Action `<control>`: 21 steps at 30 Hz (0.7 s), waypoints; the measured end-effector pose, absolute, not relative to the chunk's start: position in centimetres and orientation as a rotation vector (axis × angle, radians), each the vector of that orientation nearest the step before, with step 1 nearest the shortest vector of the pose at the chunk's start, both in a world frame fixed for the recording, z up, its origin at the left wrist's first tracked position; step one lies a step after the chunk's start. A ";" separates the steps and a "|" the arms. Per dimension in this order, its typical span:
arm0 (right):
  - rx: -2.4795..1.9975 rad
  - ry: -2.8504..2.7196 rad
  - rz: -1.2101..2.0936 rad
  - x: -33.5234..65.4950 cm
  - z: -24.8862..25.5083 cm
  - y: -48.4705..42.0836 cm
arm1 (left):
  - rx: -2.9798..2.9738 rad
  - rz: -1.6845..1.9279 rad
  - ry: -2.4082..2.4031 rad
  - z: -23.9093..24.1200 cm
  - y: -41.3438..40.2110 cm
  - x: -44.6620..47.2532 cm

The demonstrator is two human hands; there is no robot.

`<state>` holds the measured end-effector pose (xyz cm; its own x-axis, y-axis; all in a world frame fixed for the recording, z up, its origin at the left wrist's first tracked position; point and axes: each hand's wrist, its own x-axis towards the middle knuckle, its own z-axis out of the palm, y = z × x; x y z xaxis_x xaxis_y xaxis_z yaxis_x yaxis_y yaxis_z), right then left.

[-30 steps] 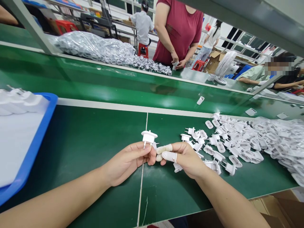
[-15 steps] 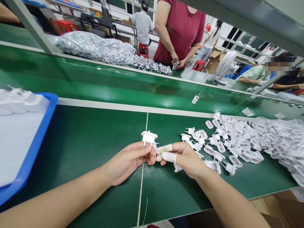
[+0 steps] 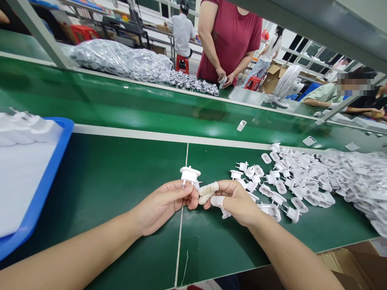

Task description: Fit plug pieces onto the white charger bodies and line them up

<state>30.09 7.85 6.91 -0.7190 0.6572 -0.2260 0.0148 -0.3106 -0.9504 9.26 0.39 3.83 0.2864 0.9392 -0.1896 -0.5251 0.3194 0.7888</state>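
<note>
My left hand [image 3: 169,203] is closed on a white plug housing [image 3: 190,175], pinched between thumb and fingers with its two metal pins pointing down. Behind those fingertips peeks a bit of another white piece [image 3: 197,185]; its shape is mostly hidden. White finger cots cover the thumb and fingers of my right hand [image 3: 231,199]. Its fingertips meet the left fingertips, while the thumb stands apart from the fingers with nothing visible between them. Loose white plug housings [image 3: 276,177] lie heaped just beyond the right hand, some upside down with their hollow sides showing.
On the left stands a blue tray [image 3: 65,133] holding white plugs on a white sheet. A clear plastic bag [image 3: 367,173] of housings lies at far right. Behind the green divider [image 3: 145,106], a person in a red shirt [image 3: 228,40] handles a small white part near another bag [image 3: 117,58].
My right thumb has lifted away from the right fingers, opening a gap. The left hand and its plug housing have stayed in place. Small white pieces beyond the divider's edge have shifted left.
</note>
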 end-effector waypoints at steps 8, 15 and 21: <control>-0.801 -1.639 1.977 30.2 6.6 8.0 | 0.668 1.092 0.733 3.9 0.4 9.2; -0.669 -1.948 1.481 30.4 6.7 7.4 | 0.695 1.083 0.737 3.8 0.4 9.2; -0.578 -2.071 1.201 30.3 6.7 6.9 | 0.711 1.074 0.750 3.7 0.4 9.2</control>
